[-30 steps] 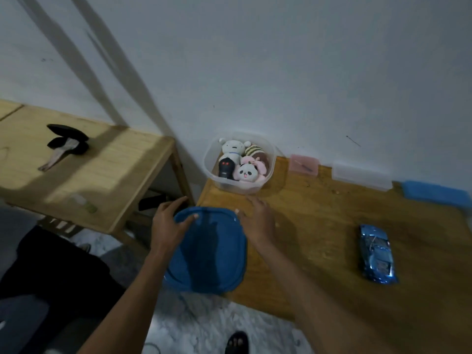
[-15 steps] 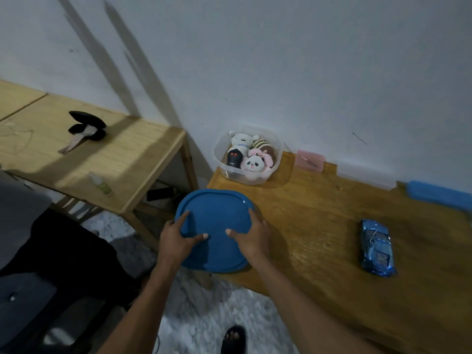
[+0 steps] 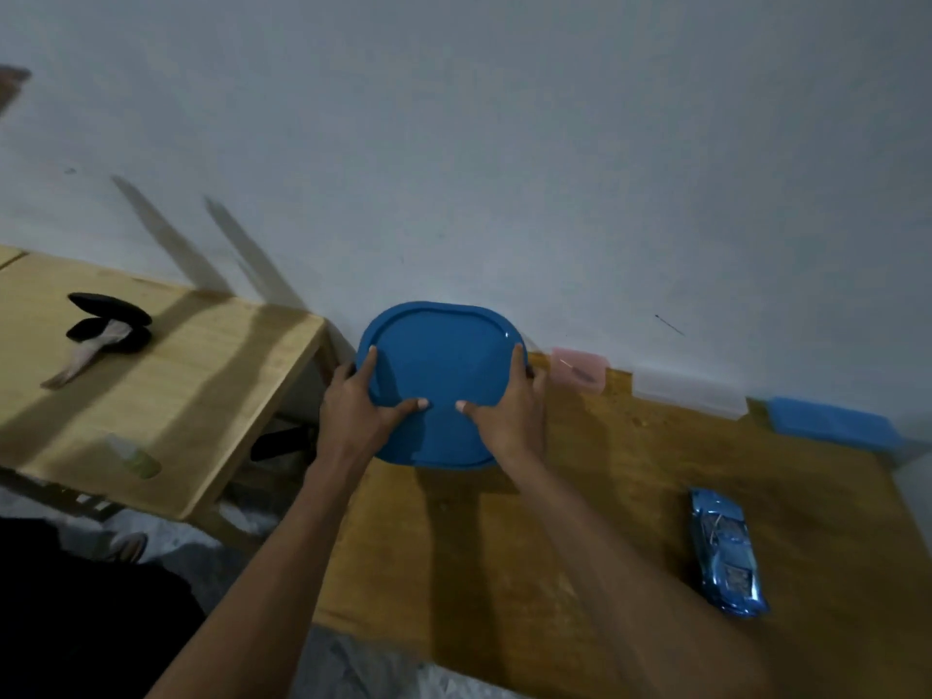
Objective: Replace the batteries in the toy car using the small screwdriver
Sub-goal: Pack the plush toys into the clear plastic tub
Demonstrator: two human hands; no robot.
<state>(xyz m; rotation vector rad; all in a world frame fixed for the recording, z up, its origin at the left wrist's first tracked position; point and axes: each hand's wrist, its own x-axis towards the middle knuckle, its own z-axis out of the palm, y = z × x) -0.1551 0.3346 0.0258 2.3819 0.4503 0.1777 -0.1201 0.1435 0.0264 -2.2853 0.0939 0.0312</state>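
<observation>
Head cam: toy car (image 3: 729,552) lies on bench (image 3: 555,522) at R, well apart from hands. L hand (image 3: 353,413) + R hand (image 3: 509,413) grip blue lid (image 3: 439,375) by its sides, thumbs on top. Pink box (image 3: 579,369) by wall.

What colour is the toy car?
Metallic blue toy car, seen in the head view, the only one.
</observation>
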